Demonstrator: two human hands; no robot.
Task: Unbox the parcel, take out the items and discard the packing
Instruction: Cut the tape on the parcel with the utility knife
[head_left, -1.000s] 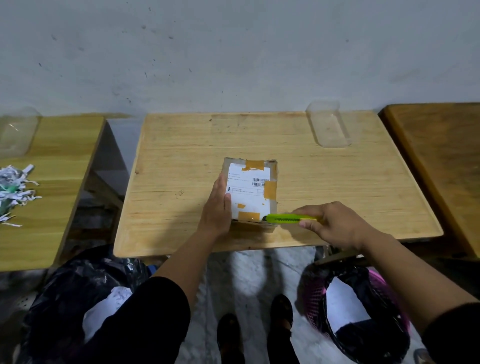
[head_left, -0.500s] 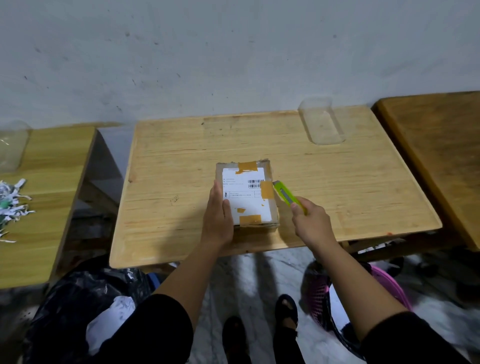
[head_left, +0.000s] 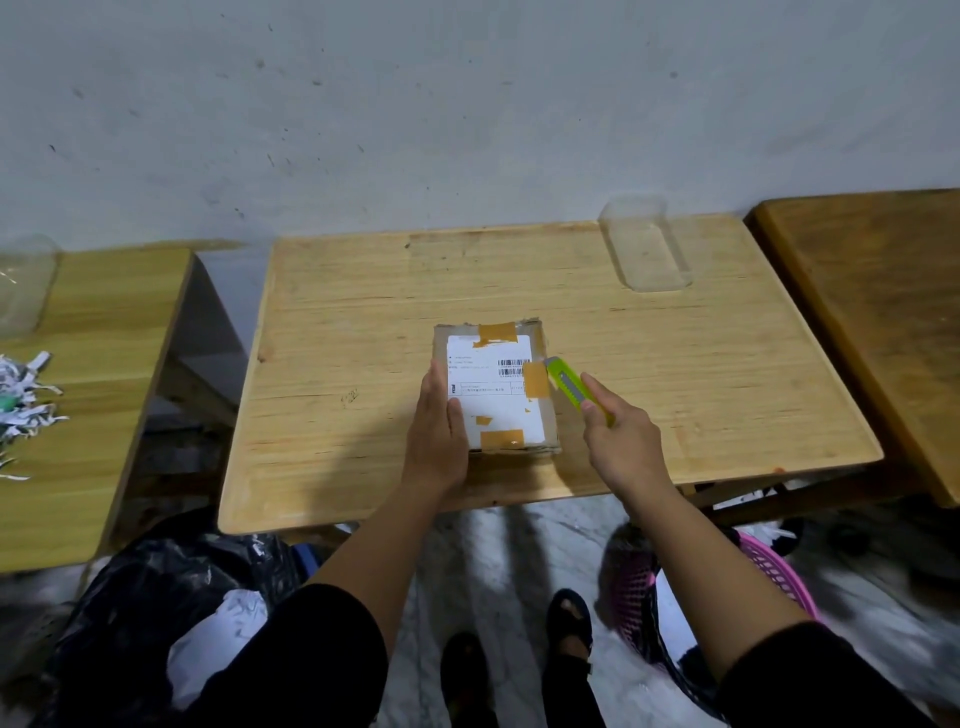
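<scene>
A small cardboard parcel (head_left: 496, 395) with a white label and strips of brown tape lies flat on the middle wooden table (head_left: 363, 322). My left hand (head_left: 435, 436) presses on its left edge and near corner. My right hand (head_left: 621, 441) grips a lime-green box cutter (head_left: 569, 387). The cutter's tip touches the parcel's right edge beside a piece of tape.
A clear plastic tray (head_left: 644, 249) sits at the table's back right. Shredded paper (head_left: 23, 400) lies on the left table. A black bin bag (head_left: 145, 613) is on the floor at left, a pink basket (head_left: 769, 571) at right. A darker table (head_left: 883, 291) stands at right.
My right hand swung the cutter from the parcel's near edge round to its right side and moved the tip further up that edge. My left hand stayed on the parcel.
</scene>
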